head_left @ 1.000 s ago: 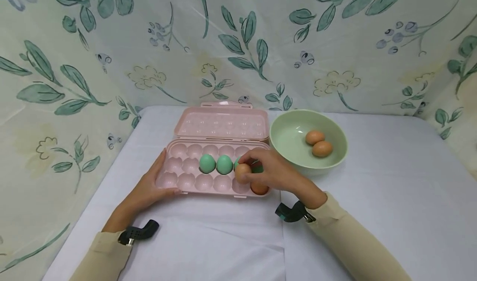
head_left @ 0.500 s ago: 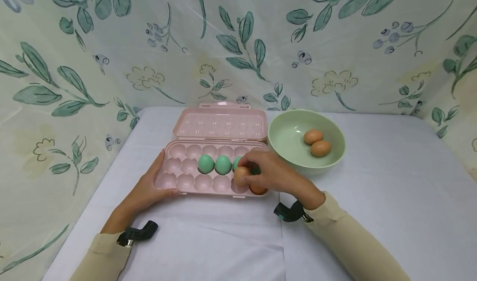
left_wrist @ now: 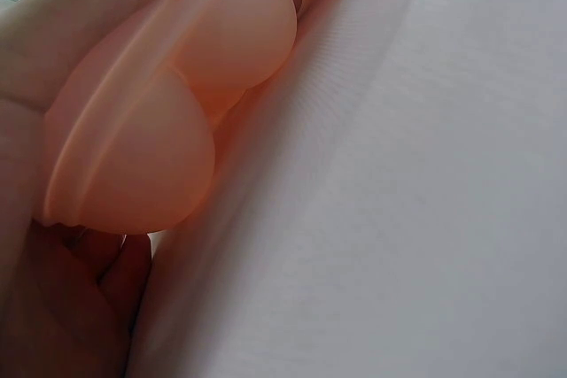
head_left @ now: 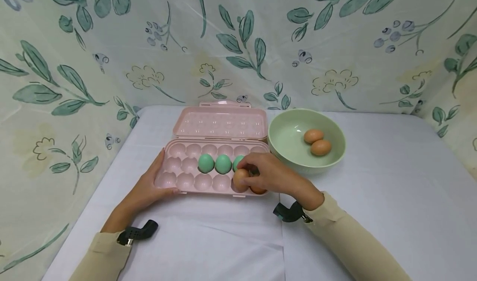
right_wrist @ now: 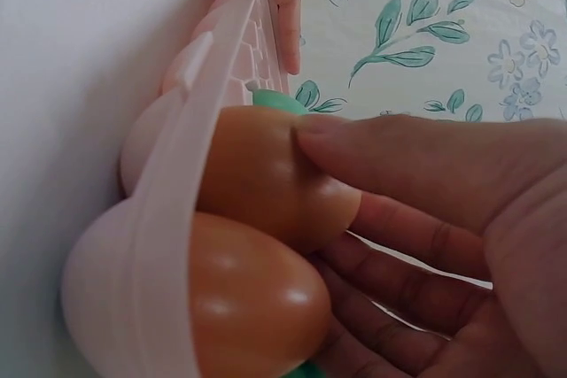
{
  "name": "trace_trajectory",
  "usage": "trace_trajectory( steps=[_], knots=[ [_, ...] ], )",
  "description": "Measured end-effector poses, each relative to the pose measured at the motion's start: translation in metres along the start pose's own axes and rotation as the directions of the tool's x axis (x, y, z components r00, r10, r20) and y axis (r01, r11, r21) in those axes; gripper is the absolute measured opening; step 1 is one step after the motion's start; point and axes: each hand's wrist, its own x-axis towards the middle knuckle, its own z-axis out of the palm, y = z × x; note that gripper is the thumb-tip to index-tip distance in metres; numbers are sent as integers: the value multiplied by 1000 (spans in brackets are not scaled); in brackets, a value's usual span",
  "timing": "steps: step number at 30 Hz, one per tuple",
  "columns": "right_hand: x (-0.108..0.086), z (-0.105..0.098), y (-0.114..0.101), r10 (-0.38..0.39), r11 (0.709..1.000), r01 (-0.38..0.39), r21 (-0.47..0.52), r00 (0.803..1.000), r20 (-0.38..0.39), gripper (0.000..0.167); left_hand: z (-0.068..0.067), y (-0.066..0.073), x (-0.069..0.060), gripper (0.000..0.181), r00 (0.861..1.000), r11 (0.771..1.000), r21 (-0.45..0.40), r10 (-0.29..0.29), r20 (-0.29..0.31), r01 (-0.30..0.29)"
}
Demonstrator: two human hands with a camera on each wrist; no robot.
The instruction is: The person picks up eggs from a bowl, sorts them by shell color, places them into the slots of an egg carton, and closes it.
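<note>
A pink plastic egg carton (head_left: 208,193) lies on the white cloth, its lid (head_left: 220,123) folded back. My left hand (head_left: 150,186) grips the carton's left end, thumb along the front edge and fingers at the side. With thumb and fingers, my right hand (head_left: 275,171) pinches a brown egg (head_left: 240,180), which sits in a front-row cup toward the right. Beside it, in the front right corner cup, rests another brown egg (right_wrist: 252,294), partly hidden by the hand in the head view. Several green eggs (head_left: 223,164) stand in the middle row, some partly covered by my right hand.
A light green bowl (head_left: 283,142) stands right of the carton, close against it, with two brown eggs (head_left: 321,147) inside. Behind the table hangs a leaf-patterned cloth (head_left: 167,66). White cloth (head_left: 391,181) covers the table.
My right hand has lowered the brown egg slightly, down into its front-row cup. The left hand keeps its hold on the carton.
</note>
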Motion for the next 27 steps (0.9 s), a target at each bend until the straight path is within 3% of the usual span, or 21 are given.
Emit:
trace_trajectory(
  steps=[13,27],
  knots=[
    [0,3,-1,41,999,-41,2,999,19,30,0,1,-1,127,1000,1000,-7,10,6,-10],
    [-1,-5,1,25,999,-25,44,1000,9,24,-1,2,-2,126,1000,1000,-15,10,8,-10]
  ],
)
